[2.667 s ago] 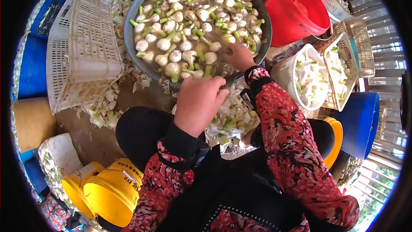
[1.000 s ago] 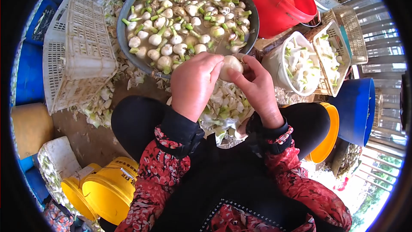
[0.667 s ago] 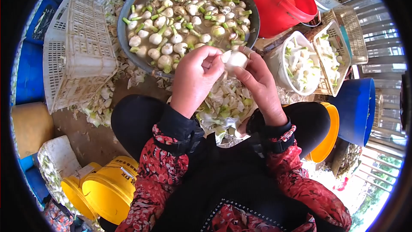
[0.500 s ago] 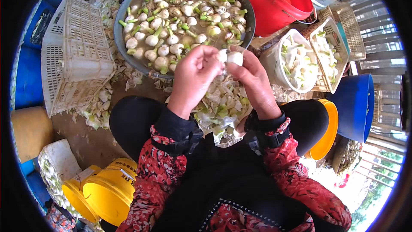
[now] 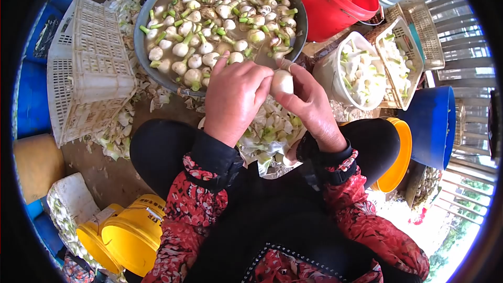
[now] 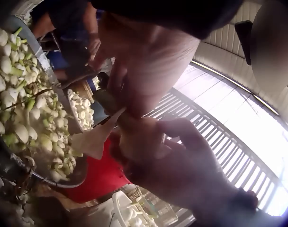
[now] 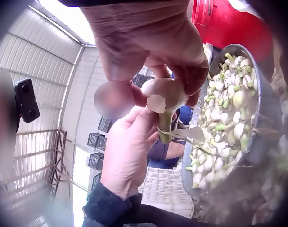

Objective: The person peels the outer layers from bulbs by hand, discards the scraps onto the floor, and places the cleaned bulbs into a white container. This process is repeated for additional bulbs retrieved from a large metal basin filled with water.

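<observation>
In the head view a white bulb (image 5: 282, 83) sits in my right hand (image 5: 313, 106), gripped between thumb and fingers. My left hand (image 5: 234, 98) meets it from the left, its fingertips curled at the bulb's side. The right wrist view has the bulb (image 7: 164, 92) with its green stem (image 7: 166, 126) pointing down and a thin peeled strip (image 7: 189, 134) hanging off; the left fingers pinch near the stem. A pale flap of skin (image 6: 95, 140) shows in the left wrist view. Just beyond both hands stands a round metal tub (image 5: 140, 47) of bulbs in cloudy water.
Peelings (image 5: 270, 126) lie heaped between the legs. To the right are a red bucket (image 5: 329, 13), a white bucket (image 5: 329, 68) of trimmed bulbs, a crate (image 5: 414, 73) and a blue bucket (image 5: 435, 126). White crates (image 5: 94, 68) and yellow buckets (image 5: 136, 233) stand left.
From the tub, my right hand has come back to my left, now with a bulb in its fingers. The bulb has been turned between the hands, and the left hand has shifted over its side.
</observation>
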Action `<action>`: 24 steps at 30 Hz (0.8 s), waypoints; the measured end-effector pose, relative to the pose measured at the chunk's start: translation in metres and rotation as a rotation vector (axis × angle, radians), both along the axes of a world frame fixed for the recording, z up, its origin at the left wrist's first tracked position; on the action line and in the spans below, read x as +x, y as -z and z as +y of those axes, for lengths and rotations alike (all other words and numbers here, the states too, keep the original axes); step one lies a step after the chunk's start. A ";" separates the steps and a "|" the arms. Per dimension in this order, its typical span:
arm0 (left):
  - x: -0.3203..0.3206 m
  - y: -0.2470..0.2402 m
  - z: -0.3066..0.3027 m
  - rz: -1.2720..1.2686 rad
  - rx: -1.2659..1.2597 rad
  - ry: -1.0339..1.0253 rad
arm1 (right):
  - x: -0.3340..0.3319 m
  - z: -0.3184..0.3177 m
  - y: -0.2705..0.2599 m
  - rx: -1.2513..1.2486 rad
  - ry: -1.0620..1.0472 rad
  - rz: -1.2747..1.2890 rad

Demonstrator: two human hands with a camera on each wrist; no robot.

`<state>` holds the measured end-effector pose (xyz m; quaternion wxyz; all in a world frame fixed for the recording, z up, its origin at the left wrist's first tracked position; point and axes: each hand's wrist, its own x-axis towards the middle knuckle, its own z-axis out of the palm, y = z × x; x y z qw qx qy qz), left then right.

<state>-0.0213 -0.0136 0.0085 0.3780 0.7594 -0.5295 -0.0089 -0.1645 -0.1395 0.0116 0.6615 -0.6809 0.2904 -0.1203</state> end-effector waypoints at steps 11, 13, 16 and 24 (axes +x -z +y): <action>-0.004 -0.006 0.002 -0.016 -0.099 -0.005 | -0.002 -0.001 -0.005 0.081 -0.011 -0.037; -0.001 0.000 0.000 0.029 -0.100 -0.031 | -0.006 0.000 0.003 -0.189 -0.084 -0.015; -0.003 0.010 0.002 0.359 -0.150 -0.052 | -0.006 -0.001 0.001 -0.429 -0.210 -0.175; -0.007 0.022 -0.004 0.842 -0.302 -0.037 | 0.006 0.004 -0.005 -0.447 0.137 0.143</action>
